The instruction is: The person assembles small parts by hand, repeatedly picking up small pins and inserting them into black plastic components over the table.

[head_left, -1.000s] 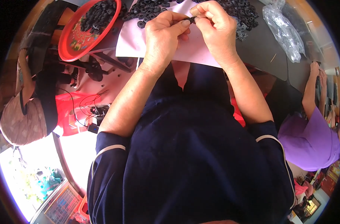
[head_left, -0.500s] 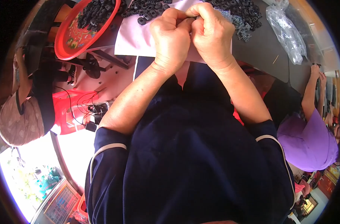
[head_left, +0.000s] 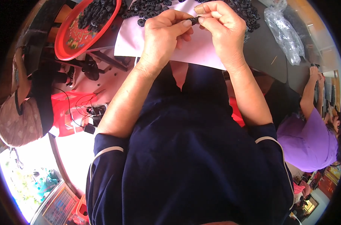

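Note:
Between the fingertips of both hands is a small black part (head_left: 194, 21), mostly covered, so its exact kind is unclear. My left hand (head_left: 167, 30) pinches it from the left, thumb and forefinger closed on it. From the right, the thumb and forefinger of my right hand (head_left: 223, 32) grip its other end; a tan wrap covers one fingertip. Both hands are held over a pale pink sheet (head_left: 131, 39) on the dark table. Just beyond them lies a pile of small black ridged plastic pieces (head_left: 149, 8), and more black pieces (head_left: 249, 15) lie beyond the right hand.
A red tray (head_left: 61, 50) with a patterned bottom holds more black pieces at the far left. On the right of the dark table (head_left: 266, 50) lies a crumpled clear plastic bag (head_left: 284, 33). People sit at both sides, one in a purple top (head_left: 301, 140).
My hands have spread slightly apart and the fingers have opened out, so the black part now shows between them. The right hand has shifted a little to the right.

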